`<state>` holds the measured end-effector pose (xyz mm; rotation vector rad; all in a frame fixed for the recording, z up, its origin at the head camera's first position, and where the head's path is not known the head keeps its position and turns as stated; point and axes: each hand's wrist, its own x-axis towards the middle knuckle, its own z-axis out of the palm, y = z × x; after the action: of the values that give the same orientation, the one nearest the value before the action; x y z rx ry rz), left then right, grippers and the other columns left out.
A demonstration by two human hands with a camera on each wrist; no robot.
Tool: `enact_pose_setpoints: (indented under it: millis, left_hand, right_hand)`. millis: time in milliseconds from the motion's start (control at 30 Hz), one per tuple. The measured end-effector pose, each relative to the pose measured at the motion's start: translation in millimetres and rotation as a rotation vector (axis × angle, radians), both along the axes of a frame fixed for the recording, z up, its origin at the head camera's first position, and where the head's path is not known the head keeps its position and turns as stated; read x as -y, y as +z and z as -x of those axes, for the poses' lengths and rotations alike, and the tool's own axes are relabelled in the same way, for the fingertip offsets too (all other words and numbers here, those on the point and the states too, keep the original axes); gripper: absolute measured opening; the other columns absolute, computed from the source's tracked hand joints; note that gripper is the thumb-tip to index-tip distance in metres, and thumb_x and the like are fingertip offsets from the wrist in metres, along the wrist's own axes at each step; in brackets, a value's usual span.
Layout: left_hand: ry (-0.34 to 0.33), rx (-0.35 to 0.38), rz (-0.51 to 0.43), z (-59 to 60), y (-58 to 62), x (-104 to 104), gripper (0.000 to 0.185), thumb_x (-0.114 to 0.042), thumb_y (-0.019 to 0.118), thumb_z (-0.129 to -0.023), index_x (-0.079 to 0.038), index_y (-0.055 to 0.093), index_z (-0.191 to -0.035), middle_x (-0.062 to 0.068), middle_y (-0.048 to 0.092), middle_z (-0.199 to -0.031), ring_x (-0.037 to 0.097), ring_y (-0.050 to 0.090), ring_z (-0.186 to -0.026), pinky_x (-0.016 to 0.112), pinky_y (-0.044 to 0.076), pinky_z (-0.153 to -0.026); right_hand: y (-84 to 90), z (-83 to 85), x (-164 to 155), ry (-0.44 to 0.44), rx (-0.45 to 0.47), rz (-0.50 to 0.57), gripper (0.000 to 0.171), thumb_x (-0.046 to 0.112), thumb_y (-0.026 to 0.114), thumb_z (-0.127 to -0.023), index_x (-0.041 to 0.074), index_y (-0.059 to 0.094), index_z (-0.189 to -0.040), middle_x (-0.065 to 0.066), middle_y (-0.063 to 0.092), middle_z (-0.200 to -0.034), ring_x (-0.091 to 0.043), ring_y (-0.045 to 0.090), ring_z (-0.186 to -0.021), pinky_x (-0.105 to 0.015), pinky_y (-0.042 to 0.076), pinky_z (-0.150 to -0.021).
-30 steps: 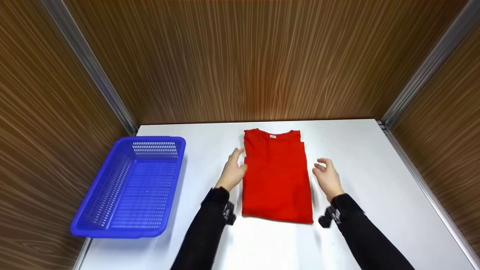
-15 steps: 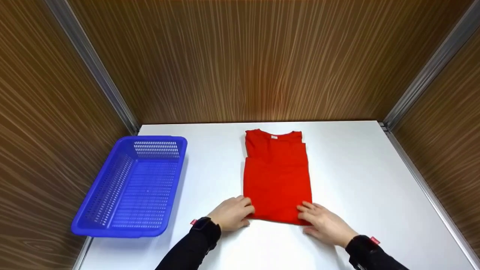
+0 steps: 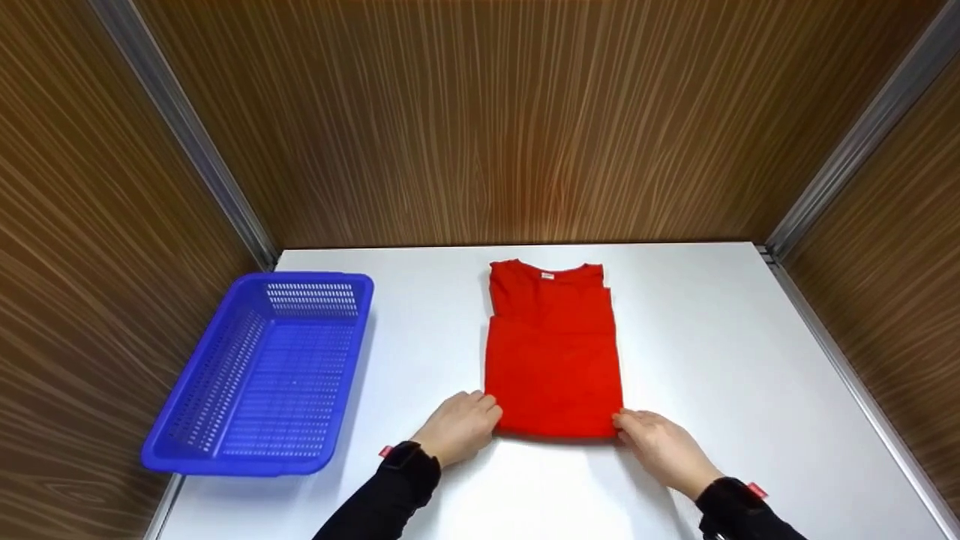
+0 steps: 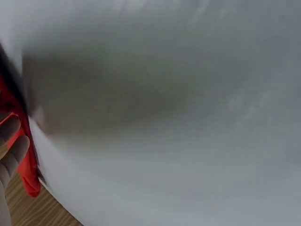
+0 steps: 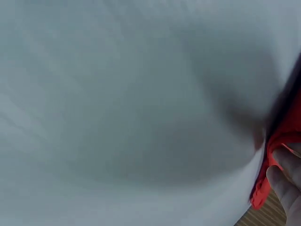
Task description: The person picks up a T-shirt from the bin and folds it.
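Red T-shirt (image 3: 553, 352) folded lengthwise, mid-desk (image 3: 720, 360) | left hand (image 3: 457, 426), right hand (image 3: 660, 446) each pinch a near hem corner | risk: uneven lift skews fold, layers slip apart | blue basket (image 3: 262, 375) left

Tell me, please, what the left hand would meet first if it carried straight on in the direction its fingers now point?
The left hand already pinches the near left corner of the red shirt; its fingers point up and to the right, so it would probably just run further over that shirt, toward its middle.
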<state>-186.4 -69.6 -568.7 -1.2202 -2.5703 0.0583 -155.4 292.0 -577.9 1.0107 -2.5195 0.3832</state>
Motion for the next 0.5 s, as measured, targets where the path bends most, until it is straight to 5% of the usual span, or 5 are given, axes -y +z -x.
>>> enact_pose_setpoints:
  millis: [133, 267, 500]
  left_hand:
    - [-0.015, 0.11, -0.16, -3.1, 21.1, 7, 0.015, -0.013, 0.075, -0.083, -0.015, 0.06, -0.083, -0.005, 0.059, -0.077, 0.014, 0.058, -0.069, 0.024, 0.045, -0.06]
    - [-0.038, 0.317, -0.271, -8.5, 47.0, 18, 0.013, -0.009, 0.073, -0.08, -0.015, 0.061, -0.082, -0.006, 0.062, -0.076, 0.011, 0.06, -0.069, 0.025, 0.049, -0.062]
    - [-0.045, 0.922, -0.408, -16.3, 91.4, 36, 0.006, -0.008, 0.064, -0.081, -0.013, 0.064, -0.083, -0.012, 0.065, -0.082, 0.004, 0.06, -0.08, 0.023, 0.051, -0.076]
  right_hand:
    - [19.4, -3.2, -4, -0.016, 0.18, 0.133, 0.025, -0.002, 0.078, -0.083, 0.011, 0.071, -0.103, -0.009, 0.077, -0.105, -0.027, 0.074, -0.096, -0.042, 0.06, -0.082]
    - [48.8, -5.5, -9, 0.049, 0.461, 0.229, 0.015, 0.008, 0.069, -0.096, 0.02, 0.072, -0.105, -0.006, 0.077, -0.112, -0.021, 0.073, -0.104, -0.033, 0.059, -0.083]
    - [98.3, -10.2, -16, 0.249, 0.936, 0.366, 0.013, 0.008, 0.054, -0.105, 0.013, 0.065, -0.109, -0.002, 0.073, -0.095, -0.007, 0.064, -0.088, -0.024, 0.049, -0.076]
